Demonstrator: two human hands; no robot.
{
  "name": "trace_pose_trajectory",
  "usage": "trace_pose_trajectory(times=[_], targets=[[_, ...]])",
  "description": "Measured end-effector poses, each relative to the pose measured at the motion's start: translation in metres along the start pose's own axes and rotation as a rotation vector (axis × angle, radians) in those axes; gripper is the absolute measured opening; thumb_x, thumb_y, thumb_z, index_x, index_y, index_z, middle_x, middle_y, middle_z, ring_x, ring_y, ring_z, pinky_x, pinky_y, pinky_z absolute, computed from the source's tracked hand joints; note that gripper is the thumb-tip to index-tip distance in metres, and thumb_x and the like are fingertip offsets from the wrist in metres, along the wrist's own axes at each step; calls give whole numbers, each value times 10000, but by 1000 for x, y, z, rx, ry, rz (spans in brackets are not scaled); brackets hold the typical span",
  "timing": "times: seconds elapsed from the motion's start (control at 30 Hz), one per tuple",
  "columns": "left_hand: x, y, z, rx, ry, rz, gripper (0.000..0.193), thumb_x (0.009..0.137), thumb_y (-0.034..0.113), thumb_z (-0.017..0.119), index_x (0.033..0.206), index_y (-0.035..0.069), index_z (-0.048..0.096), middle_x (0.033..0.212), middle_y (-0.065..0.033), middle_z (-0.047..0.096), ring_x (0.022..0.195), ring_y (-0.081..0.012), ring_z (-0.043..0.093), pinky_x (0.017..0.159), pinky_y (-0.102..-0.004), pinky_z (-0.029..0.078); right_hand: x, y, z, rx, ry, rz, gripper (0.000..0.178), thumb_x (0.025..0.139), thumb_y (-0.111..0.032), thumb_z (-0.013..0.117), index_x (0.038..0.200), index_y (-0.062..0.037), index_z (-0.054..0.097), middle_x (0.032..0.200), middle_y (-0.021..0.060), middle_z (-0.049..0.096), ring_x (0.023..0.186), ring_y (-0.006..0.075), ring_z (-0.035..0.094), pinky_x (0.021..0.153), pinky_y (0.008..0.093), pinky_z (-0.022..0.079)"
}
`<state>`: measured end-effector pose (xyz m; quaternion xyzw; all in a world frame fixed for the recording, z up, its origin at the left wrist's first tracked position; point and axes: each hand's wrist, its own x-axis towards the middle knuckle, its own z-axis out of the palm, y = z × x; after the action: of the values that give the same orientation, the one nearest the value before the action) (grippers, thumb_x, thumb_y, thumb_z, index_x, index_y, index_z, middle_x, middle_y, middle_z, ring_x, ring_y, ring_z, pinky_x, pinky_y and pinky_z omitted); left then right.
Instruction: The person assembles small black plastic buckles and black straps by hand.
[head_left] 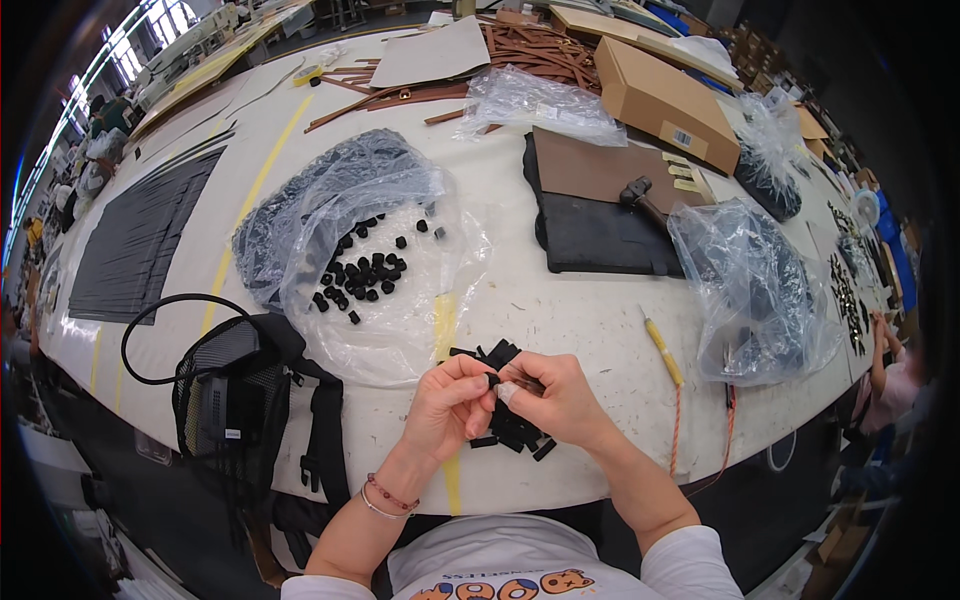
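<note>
My left hand (450, 402) and my right hand (560, 400) meet above the table's near edge, fingertips pinched together. Between them is a small black piece (492, 380), mostly covered by the fingers, so its exact kind is hidden. Something whitish wraps the right thumb's tip. Right below the hands lies a pile of short black strips (515, 430), partly hidden by them. Farther off to the left, several small black knob-like pieces (365, 278) lie loose on a clear plastic bag (420, 335).
A black mesh bag (240, 390) with a cable loop stands at left. To the right lie a yellow-handled tool (663, 352) on an orange cord and a filled plastic bag (755, 300). Beyond are a hammer (643, 198), a cardboard box (665, 100) and brown straps (540, 55).
</note>
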<state>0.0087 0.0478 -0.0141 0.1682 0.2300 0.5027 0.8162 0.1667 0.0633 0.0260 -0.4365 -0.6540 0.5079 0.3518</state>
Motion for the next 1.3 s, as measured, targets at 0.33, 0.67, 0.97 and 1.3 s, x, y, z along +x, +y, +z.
trace_pose_trajectory(times=[0.33,0.67,0.97,1.3], targets=[[-10,-16,17,732,91,425,67,813,-11,485,879,-22,483,731,-100,586,530,-105,559,464,-197,457,1,7,0,-161,113,-122,46,652,-9,512,633,21,483,473,22,424,441,44,357,395,209,289],[-9,-7,15,577,126,268,61,801,-21,487,860,-23,471,700,-90,575,514,-100,549,434,-198,444,2,8,-5,-306,15,-272,55,638,-47,510,663,-2,530,520,94,493,435,172,474,431,267,382],[-10,-14,21,701,172,404,67,794,-38,465,839,2,435,628,-57,526,444,-88,493,421,-187,413,2,13,0,-303,125,-321,66,646,-81,509,689,-33,524,585,124,536,514,295,536,480,346,426],[-7,-18,4,807,80,489,94,868,75,448,917,5,487,688,-80,551,474,-95,469,419,-200,378,-5,10,-1,-163,90,-359,90,673,-94,513,718,-21,489,582,125,519,515,310,502,485,363,386]])
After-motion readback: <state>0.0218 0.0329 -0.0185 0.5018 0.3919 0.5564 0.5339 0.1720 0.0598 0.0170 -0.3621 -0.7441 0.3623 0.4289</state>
